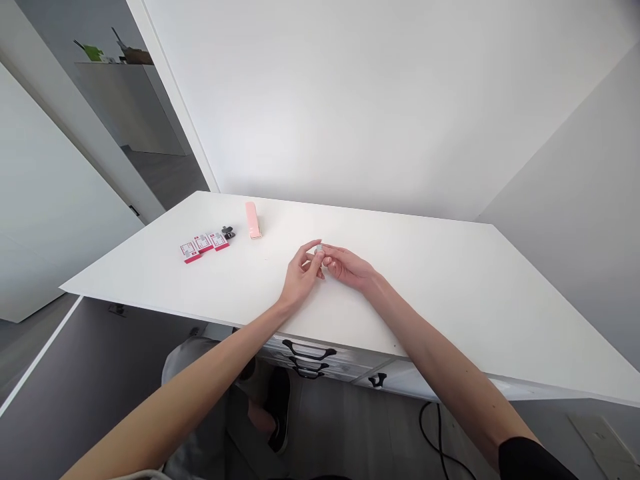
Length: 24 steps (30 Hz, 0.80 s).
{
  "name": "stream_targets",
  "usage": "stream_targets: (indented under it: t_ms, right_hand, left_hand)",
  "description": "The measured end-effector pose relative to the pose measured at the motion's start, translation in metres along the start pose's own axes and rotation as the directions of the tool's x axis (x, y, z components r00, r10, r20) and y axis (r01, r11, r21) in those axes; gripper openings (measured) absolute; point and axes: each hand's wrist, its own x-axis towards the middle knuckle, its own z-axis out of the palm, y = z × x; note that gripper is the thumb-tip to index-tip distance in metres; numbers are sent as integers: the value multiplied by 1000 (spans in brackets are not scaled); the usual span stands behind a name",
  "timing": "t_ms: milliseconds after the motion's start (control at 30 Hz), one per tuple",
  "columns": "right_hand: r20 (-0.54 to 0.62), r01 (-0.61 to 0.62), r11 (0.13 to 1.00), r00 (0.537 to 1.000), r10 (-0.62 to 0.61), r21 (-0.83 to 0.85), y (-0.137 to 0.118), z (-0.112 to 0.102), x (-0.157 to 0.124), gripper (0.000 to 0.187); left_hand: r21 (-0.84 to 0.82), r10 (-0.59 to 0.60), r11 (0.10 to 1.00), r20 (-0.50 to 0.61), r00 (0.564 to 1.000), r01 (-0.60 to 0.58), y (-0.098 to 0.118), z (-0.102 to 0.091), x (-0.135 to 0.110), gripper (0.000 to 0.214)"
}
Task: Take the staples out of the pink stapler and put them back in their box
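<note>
Both hands meet over the middle of the white tabletop. My left hand pinches a small light-grey piece between thumb and fingers; it is too small to name more exactly. From the other side my right hand has its fingers closed against the same piece. The fingers cover most of it. Left of the hands, a long pink stapler-like object lies on the table. Several small white and red boxes and some small black parts lie farther left.
A white wall rises behind the table. Below the front edge are drawers with black handles. A black cable hangs at the floor on the right. A doorway at the upper left shows a cabinet with things on top.
</note>
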Motion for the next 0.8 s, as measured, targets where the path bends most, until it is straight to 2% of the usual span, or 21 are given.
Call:
stream_targets:
  t_ms: [300, 400, 467, 533, 600, 667, 700, 800]
  right_hand:
    - [-1, -23, 996, 1000, 23, -82, 6, 4, 1, 32]
    - [-60, -19, 996, 998, 14, -83, 7, 6, 1, 33]
    - [-103, -1, 997, 995, -7, -78, 6, 8, -1, 32]
    - [-140, 13, 997, 990, -24, -82, 5, 10, -2, 32]
    - [-164, 15, 996, 986, -29, -88, 3, 12, -4, 32]
    - [-176, 7, 996, 984, -23, -90, 3, 13, -4, 33]
    - [-178, 3, 996, 984, -19, -90, 2, 13, -4, 33]
    - [-177, -14, 994, 984, -5, -109, 4, 13, -3, 35]
  left_hand:
    - [-21, -43, 999, -38, 998, 42, -1, -6, -3, 52]
    - [79, -18, 997, -17, 1000, 19, 1, -12, -2, 49]
    - [189, 13, 982, 23, 1000, -17, 3, -23, 0, 50]
    - [320, 57, 944, 66, 996, -76, 4, -45, 4, 53]
    - [498, 127, 852, 102, 987, -162, 5, -79, 9, 48]
    - [694, 238, 680, 97, 966, -238, 6, -122, 15, 41]
    - [774, 286, 586, 80, 955, -240, 6, -145, 17, 40]
    - [929, 355, 340, 16, 935, -145, 8, -208, 22, 48]
